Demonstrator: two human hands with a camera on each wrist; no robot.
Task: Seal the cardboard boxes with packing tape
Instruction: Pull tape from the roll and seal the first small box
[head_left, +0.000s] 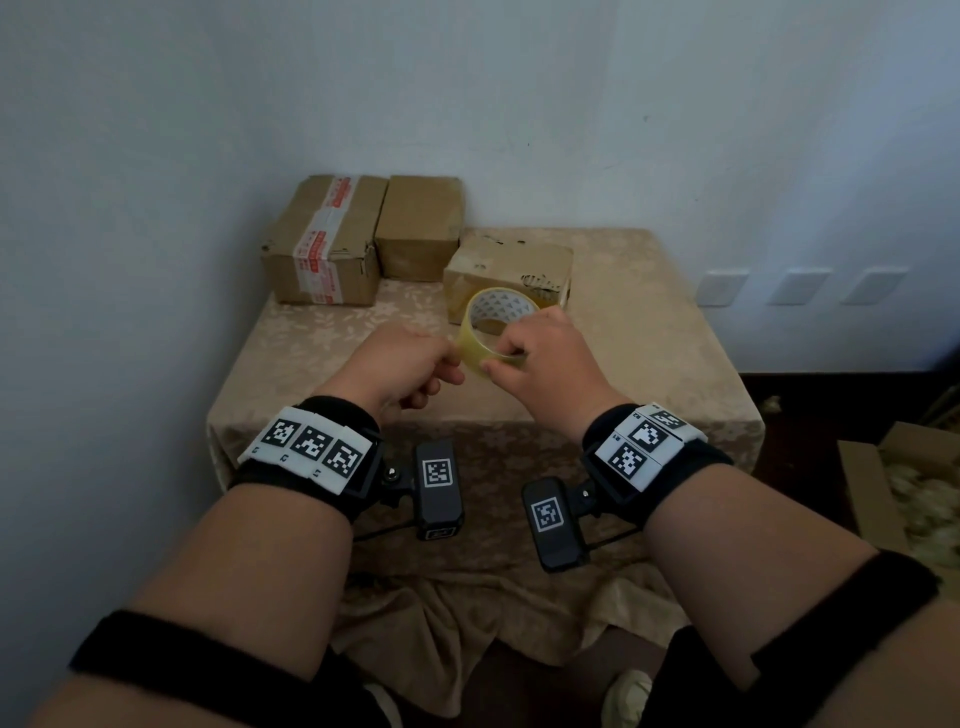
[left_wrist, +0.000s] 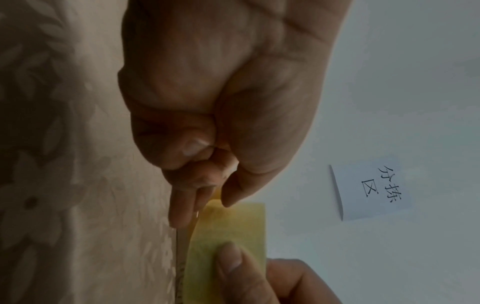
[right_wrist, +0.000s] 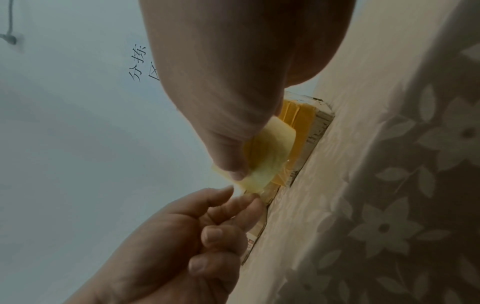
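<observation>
A roll of yellowish clear packing tape (head_left: 493, 325) is held upright above the cloth-covered table (head_left: 322, 353). My right hand (head_left: 501, 353) grips the roll, thumb on its outer face and fingers through the core. My left hand (head_left: 451, 359) pinches the tape's loose end at the roll's left side. The left wrist view shows that pinch (left_wrist: 219, 198) on the tape roll (left_wrist: 233, 226); the right wrist view shows my right hand (right_wrist: 235, 166) on the tape roll (right_wrist: 272, 148). Three cardboard boxes stand behind: one with red-and-white tape (head_left: 322, 244), a plain one (head_left: 418, 228), and a lower one (head_left: 511, 262) just behind the roll.
The table sits in a corner, with walls to the left and behind. A paper sign (left_wrist: 374, 191) hangs on the wall. An open cardboard box (head_left: 904, 483) with filling stands on the floor at the right. Wall outlets (head_left: 722, 288) are at the right.
</observation>
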